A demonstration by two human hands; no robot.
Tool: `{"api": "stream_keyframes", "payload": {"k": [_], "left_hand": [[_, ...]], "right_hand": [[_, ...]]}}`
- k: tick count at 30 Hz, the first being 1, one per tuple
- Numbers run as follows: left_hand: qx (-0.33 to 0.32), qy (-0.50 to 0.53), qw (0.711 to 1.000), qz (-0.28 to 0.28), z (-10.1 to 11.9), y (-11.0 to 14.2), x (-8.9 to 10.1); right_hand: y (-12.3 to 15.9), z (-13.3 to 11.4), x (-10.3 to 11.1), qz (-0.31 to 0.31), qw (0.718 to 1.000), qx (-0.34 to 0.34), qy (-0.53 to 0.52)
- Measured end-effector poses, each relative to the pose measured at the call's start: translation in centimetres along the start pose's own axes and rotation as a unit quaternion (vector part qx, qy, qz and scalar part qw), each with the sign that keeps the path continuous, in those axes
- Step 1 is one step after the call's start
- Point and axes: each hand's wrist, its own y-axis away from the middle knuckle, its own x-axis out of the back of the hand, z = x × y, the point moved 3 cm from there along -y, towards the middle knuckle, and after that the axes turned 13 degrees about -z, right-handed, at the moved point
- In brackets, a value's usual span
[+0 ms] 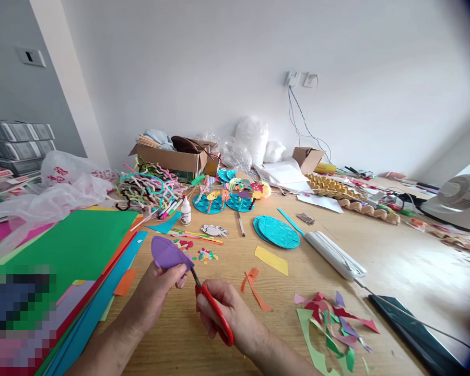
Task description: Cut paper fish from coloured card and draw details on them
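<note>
My left hand (156,284) is closed on a piece of purple paper (166,251) with a rounded outer edge, held above the table. Red-handled scissors (215,313) are in my right hand (227,308), fingers wrapped through the handles. Their dark blades meet the right end of the purple paper, close to my left thumb. Just beyond the paper lie small coloured dots (207,255) and red cut pieces (183,244). An orange strip scrap (254,290) rests to the right of the scissors.
Coloured paper sheets (102,235) are stacked at left, paper scraps (332,324) at right. Farther back stand a glue bottle (185,213), pipe cleaners (149,185), blue discs (280,232) and a cardboard box (172,159). A white power strip (332,255) with its cable lies right.
</note>
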Motion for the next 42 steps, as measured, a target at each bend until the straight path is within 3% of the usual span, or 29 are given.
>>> {"api": "stream_keyframes", "payload": {"k": [19, 25, 35, 42], "left_hand": [[0.01, -0.01, 0.999, -0.028, 0.0, -0.2, 0.1], [0.012, -0.035, 0.999, -0.036, 0.4, -0.2, 0.0], [0.014, -0.04, 0.996, -0.078, 0.3, -0.3, 0.5], [0.031, -0.064, 0.995, -0.074, 0.8, -0.4, 0.5]], "right_hand": [[0.2, -0.4, 0.1, -0.01, 1.0, 0.009, 0.025], [0.2, -0.3, 0.2, 0.014, 1.0, -0.008, 0.024], [0.4, -0.8, 0.4, 0.04, 0.991, -0.012, 0.128], [0.4, -0.8, 0.3, 0.046, 0.993, -0.017, 0.11]]}}
